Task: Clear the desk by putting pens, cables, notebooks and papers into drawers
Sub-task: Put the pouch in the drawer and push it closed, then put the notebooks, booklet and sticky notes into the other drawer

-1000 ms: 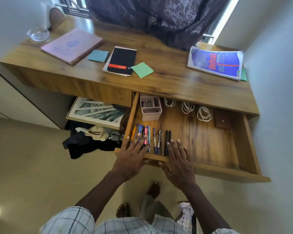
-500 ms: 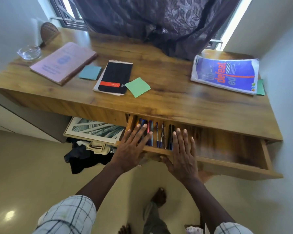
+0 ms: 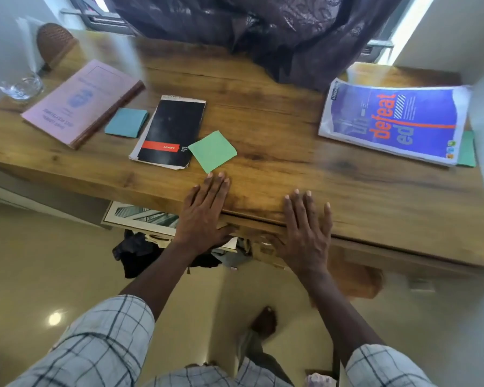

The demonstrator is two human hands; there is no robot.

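Observation:
The drawer (image 3: 375, 247) under the wooden desk (image 3: 277, 135) is pushed in, its contents hidden. My left hand (image 3: 204, 213) and my right hand (image 3: 308, 230) lie flat with straight fingers over the desk's front edge, palms against the drawer front. On the desk lie a pink book (image 3: 81, 101), a blue sticky pad (image 3: 127, 122), a black spiral notepad (image 3: 171, 132), a green sticky note (image 3: 212, 150) just beyond my left fingertips, and a blue paper stack (image 3: 394, 121) at the right, with a green pad (image 3: 467, 149) partly under it.
A glass ashtray (image 3: 21, 88) and a brown woven object (image 3: 55, 43) stand at the desk's back left. A dark curtain (image 3: 263, 32) hangs over the back edge. Below the desk lie a framed picture (image 3: 140, 216) and dark clothes (image 3: 140, 252) on the floor.
Both hands have pushed the drawer from wide open to shut. The pens, cables and small organiser inside have gone out of sight.

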